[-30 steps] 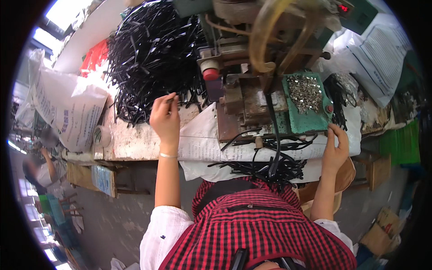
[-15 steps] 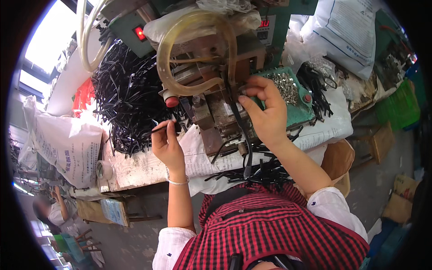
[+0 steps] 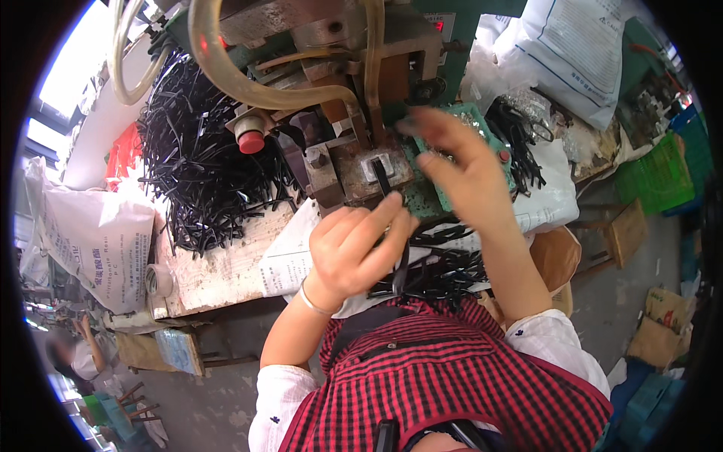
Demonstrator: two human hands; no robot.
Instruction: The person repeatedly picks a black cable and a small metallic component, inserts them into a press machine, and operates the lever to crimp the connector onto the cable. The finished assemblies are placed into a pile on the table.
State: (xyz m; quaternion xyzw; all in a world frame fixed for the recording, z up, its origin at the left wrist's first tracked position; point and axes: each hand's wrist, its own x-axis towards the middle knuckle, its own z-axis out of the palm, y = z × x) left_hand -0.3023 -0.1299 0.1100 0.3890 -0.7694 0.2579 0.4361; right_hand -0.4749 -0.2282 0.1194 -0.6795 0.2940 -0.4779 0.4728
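My left hand (image 3: pixel 354 252) is closed in front of the machine, its thumb and forefinger on a black strap (image 3: pixel 382 181). The strap's far end lies on a small light metal plate (image 3: pixel 376 167) set on the machine's block (image 3: pixel 348 167); its near part hangs down beyond my fingers. My right hand (image 3: pixel 474 177) is raised to the right of the block, over a green tray (image 3: pixel 501 142) of small shiny metal pieces. Its fingertips are smeared by motion, so whether anything is between them cannot be made out.
A red push button (image 3: pixel 251 142) and a thick clear hose (image 3: pixel 202 41) are at the machine's left. Piled black straps (image 3: pixel 207 158) lie farther left, with more straps (image 3: pixel 452 271) along the near edge. White sacks (image 3: pixel 98 241) flank the bench. A person is at the far left.
My left hand has moved right, from beside the strap pile to the strap at the block. My right hand has left the block, moving slightly right. The view has shifted, and the hose appears higher.
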